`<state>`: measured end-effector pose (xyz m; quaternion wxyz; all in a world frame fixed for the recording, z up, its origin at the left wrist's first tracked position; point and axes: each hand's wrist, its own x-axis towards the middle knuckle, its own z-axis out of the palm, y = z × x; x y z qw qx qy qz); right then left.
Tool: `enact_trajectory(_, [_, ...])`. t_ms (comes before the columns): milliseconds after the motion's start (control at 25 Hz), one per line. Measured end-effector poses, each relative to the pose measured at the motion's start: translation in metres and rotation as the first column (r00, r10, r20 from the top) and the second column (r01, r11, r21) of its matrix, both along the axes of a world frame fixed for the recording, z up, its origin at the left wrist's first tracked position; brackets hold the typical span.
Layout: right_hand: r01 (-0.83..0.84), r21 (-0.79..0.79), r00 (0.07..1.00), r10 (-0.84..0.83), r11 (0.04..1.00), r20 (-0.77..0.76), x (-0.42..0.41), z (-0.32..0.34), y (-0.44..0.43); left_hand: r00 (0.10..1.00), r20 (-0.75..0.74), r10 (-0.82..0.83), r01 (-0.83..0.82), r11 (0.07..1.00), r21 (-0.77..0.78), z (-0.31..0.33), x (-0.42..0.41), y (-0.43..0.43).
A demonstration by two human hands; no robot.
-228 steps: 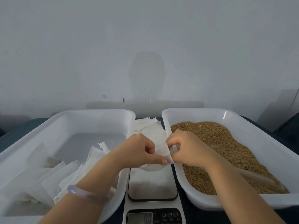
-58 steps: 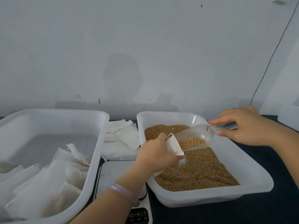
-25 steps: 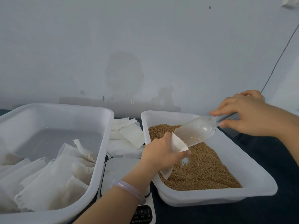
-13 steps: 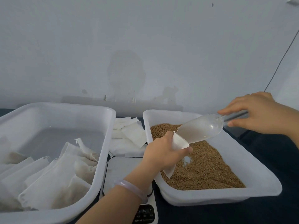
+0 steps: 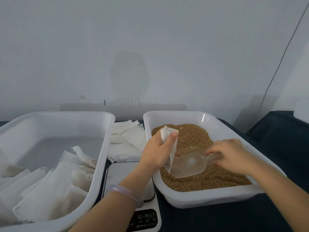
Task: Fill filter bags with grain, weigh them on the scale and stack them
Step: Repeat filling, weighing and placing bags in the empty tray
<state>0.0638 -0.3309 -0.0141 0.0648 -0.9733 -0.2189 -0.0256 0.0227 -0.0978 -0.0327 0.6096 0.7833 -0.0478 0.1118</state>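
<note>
My left hand point(image 5: 157, 153) grips a white filter bag point(image 5: 168, 133) upright over the left side of the right bin point(image 5: 215, 197), its mouth pointing up. My right hand point(image 5: 232, 155) holds the handle of a clear plastic scoop point(image 5: 185, 164). The scoop lies low on the brown grain point(image 5: 192, 138) with its mouth toward the bag's lower end. The white scale point(image 5: 127, 174) sits between the two bins, under my left forearm, with nothing on its plate. Several filled bags point(image 5: 55, 185) lie in the left bin point(image 5: 103, 139).
A pile of flat unfilled filter bags point(image 5: 128, 139) lies behind the scale, between the bins. The bins stand on a dark blue cloth point(image 5: 234, 218). A white wall is close behind, with a thin cable point(image 5: 282, 59) running down at the right.
My right hand has swung the scoop down from the bag's mouth onto the grain. My left hand has tipped the bag upright and raised its mouth.
</note>
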Motion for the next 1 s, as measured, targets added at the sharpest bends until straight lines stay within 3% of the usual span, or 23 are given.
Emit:
enact_trajectory(120, [-0.045,0.027,0.996,0.047,0.999,-0.078,0.0,-0.009,0.003,1.0,0.004,0.014,-0.014,1.0,-0.004,0.0,0.0,0.0])
enact_trajectory(240, [-0.079,0.035,0.996,0.08,0.996,-0.034,-0.002,-0.007,-0.001,1.0,0.009,0.027,-0.027,1.0,0.013,0.0,0.001,-0.001])
enact_trajectory(560, [0.051,0.224,0.998,-0.039,0.973,-0.057,-0.014,0.027,-0.028,0.999,0.043,-0.001,-0.001,0.999,0.054,0.0,-0.001,0.001])
enact_trajectory(760, [0.008,0.379,1.0,-0.008,0.925,-0.003,-0.021,0.072,-0.036,1.0,0.024,-0.008,0.003,0.982,0.187,0.001,-0.001,0.001])
enact_trajectory(880, [-0.077,0.32,0.996,0.056,0.944,0.074,-0.024,0.102,-0.026,1.0,0.01,-0.027,0.023,0.972,0.233,0.002,0.0,0.001])
enact_trajectory(1000, [-0.139,0.055,0.952,0.118,0.989,0.284,-0.024,0.122,-0.012,0.999,-0.008,-0.036,0.037,0.964,0.263,0.003,0.0,0.001])
